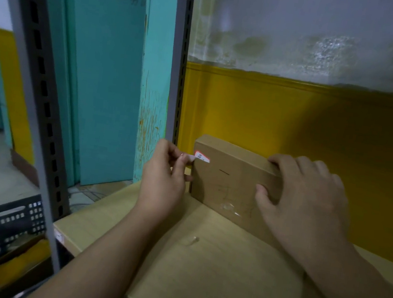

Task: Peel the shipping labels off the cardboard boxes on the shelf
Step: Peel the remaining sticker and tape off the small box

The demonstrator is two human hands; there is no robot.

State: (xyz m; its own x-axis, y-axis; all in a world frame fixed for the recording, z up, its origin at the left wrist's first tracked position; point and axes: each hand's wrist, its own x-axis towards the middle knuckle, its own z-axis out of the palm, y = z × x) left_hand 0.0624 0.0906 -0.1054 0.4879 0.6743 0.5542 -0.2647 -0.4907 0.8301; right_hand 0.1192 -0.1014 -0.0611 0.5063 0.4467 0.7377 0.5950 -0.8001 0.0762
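A flat cardboard box (229, 177) stands on edge on the wooden shelf (98, 216), leaning toward the yellow wall. A small white label with a red edge (202, 156) sits at its upper left corner, its left end lifted off the cardboard. My left hand (164, 182) pinches that lifted end between thumb and fingertips, just left of the box. My right hand (305, 202) holds the box's top right edge, fingers over the top and thumb on the front face. A larger flat cardboard box (215, 272) lies on the shelf under my forearms.
Grey slotted shelf uprights stand at the left (32, 84) and behind the box (180, 60). A black perforated plastic crate (0, 228) sits low at the left. A teal door (105, 75) and a yellow-and-white wall (318, 114) lie behind.
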